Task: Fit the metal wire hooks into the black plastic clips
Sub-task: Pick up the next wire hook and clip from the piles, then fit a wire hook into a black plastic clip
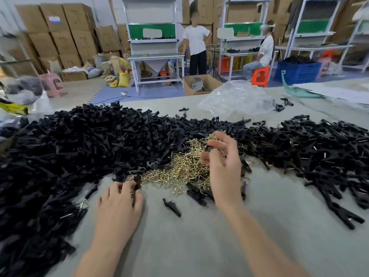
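A heap of brass-coloured metal wire hooks [185,166] lies in the middle of the grey table [199,246]. Big piles of black plastic clips spread to its left [79,146] and right [319,152]. My left hand [119,200] rests on the table at the heap's near left edge, with its fingertips curled round a black clip [137,181]. My right hand [223,162] hovers over the right side of the hooks, fingers spread and loosely bent, with nothing plainly held. A single loose clip [171,206] lies between my hands.
A crumpled clear plastic bag [235,98] sits at the table's far side, with an open cardboard box [201,83] on the floor behind it. Two people are at white workbenches in the background, among stacked cartons, a blue crate [297,71] and stools.
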Demonstrator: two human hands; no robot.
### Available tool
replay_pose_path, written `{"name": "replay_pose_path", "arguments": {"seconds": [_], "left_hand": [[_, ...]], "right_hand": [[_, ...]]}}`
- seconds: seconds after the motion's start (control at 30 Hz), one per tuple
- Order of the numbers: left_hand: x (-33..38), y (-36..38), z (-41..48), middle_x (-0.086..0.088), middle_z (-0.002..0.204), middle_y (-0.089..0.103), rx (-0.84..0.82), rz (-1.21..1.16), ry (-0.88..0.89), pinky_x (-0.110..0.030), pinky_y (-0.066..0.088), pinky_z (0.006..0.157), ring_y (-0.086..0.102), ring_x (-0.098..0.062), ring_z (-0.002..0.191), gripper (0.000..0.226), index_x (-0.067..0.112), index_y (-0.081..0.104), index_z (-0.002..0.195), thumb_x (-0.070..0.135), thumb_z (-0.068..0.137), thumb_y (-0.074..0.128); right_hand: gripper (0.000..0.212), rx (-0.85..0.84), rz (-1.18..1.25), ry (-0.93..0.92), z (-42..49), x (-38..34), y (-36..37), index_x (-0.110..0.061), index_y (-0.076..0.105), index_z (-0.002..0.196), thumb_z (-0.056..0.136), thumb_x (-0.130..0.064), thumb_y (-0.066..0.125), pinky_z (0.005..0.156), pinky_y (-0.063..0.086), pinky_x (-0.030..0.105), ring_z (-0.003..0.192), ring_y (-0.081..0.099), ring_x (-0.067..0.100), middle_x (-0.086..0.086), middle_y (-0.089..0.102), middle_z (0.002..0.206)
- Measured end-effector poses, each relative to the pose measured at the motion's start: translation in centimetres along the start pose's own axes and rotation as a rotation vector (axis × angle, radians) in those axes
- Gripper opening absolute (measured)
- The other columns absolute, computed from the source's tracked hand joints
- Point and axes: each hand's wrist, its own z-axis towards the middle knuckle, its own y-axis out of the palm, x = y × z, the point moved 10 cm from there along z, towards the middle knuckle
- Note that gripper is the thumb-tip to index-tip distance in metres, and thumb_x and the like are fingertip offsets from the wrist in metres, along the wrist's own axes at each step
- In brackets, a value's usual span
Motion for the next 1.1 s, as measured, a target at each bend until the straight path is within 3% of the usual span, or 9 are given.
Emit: {"name": "replay_pose_path", "arguments": {"seconds": [0.13, 0.23, 0.3, 0.4, 0.5, 0.67, 0.87, 0.97, 1.1], "left_hand": [[-0.3, -0.4, 0.9, -0.010, 0.099, 0.069, 0.047, 0.039, 0.012, -0.045, 0.044, 0.087, 0.060, -0.034, 0.100, 0.019, 0.013, 0.070, 0.105, 0.027, 0.095, 0.061], [-0.8, -0.7, 1.9, -0.010, 0.083, 0.068, 0.067, 0.030, 0.024, -0.043, 0.047, 0.073, 0.064, -0.036, 0.084, 0.016, 0.013, 0.067, 0.092, 0.026, 0.097, 0.060], [-1.6, -1.0, 2.4, -0.008, 0.087, 0.067, 0.106, -0.045, 0.008, -0.042, 0.048, 0.069, 0.063, -0.034, 0.083, 0.020, 0.014, 0.066, 0.094, 0.028, 0.100, 0.054], [-2.5, -1.0, 2.8, -0.012, 0.107, 0.064, 0.145, -0.088, -0.024, -0.049, 0.045, 0.085, 0.058, -0.038, 0.096, 0.024, 0.013, 0.068, 0.111, 0.029, 0.099, 0.056], [-3.1, 0.2, 2.8, -0.012, 0.127, 0.056, 0.074, -0.032, -0.095, -0.049, 0.036, 0.100, 0.053, -0.037, 0.115, 0.041, 0.018, 0.061, 0.131, 0.041, 0.099, 0.051], [-3.8, 0.0, 3.3, -0.019, 0.132, 0.051, 0.128, -0.131, -0.122, -0.053, 0.037, 0.099, 0.052, -0.041, 0.116, 0.039, 0.015, 0.057, 0.138, 0.027, 0.102, 0.049], [-4.4, 1.3, 5.6, -0.010, 0.159, 0.033, 0.028, -0.087, -0.137, -0.052, 0.029, 0.109, 0.039, -0.036, 0.135, 0.052, 0.028, 0.037, 0.153, 0.030, 0.101, 0.043], [-4.1, 1.3, 6.9, -0.010, 0.154, 0.038, 0.029, -0.111, -0.081, -0.052, 0.033, 0.105, 0.044, -0.036, 0.131, 0.048, 0.023, 0.043, 0.148, 0.033, 0.101, 0.048], [-4.0, 1.2, 7.5, -0.003, 0.124, 0.057, 0.060, -0.201, -0.001, -0.045, 0.036, 0.093, 0.054, -0.028, 0.114, 0.028, 0.018, 0.052, 0.123, 0.029, 0.098, 0.057]], "right_hand": [[0.039, -0.268, -0.209, -0.106, -2.2, 1.0, 6.9, -0.040, 0.051, 0.127, 0.104, -0.008, 0.045, 0.063, 0.054, 0.023, 0.093, 0.069, 0.008, -0.016, 0.058, 0.117], [0.039, -0.358, -0.330, -0.142, -3.6, 3.2, 9.1, -0.034, 0.052, 0.132, 0.104, -0.008, 0.046, 0.073, 0.055, 0.031, 0.091, 0.066, 0.013, -0.017, 0.056, 0.118], [0.039, -0.385, -0.385, -0.160, -4.0, 4.2, 9.3, -0.033, 0.054, 0.130, 0.102, -0.007, 0.048, 0.077, 0.052, 0.022, 0.091, 0.064, 0.010, -0.017, 0.056, 0.115], [0.037, -0.420, -0.447, -0.152, -3.7, 5.2, 9.5, -0.036, 0.057, 0.125, 0.102, -0.008, 0.049, 0.073, 0.044, 0.013, 0.084, 0.060, 0.004, -0.016, 0.060, 0.109], [0.032, -0.528, -0.556, -0.154, -4.1, 6.1, 10.7, -0.032, 0.060, 0.126, 0.103, -0.012, 0.048, 0.077, 0.047, 0.017, 0.088, 0.058, 0.003, -0.015, 0.060, 0.108], [0.027, -0.632, -0.630, -0.176, -4.9, 6.7, 11.7, -0.026, 0.064, 0.121, 0.105, -0.016, 0.044, 0.086, 0.049, 0.028, 0.092, 0.060, 0.008, -0.014, 0.059, 0.104], [0.030, -0.619, -0.566, -0.077, -4.4, 7.4, 11.4, -0.029, 0.066, 0.117, 0.102, -0.012, 0.047, 0.072, 0.041, 0.014, 0.080, 0.057, -0.001, -0.016, 0.060, 0.102], [0.030, -0.618, -0.545, -0.042, -4.4, 7.7, 11.2, -0.030, 0.067, 0.116, 0.102, -0.011, 0.047, 0.071, 0.041, 0.013, 0.082, 0.057, 0.000, -0.016, 0.060, 0.102], [0.029, -0.611, -0.542, -0.039, -4.3, 7.5, 11.2, -0.029, 0.067, 0.116, 0.102, -0.012, 0.048, 0.072, 0.039, 0.010, 0.087, 0.057, -0.003, -0.017, 0.061, 0.103]]}}
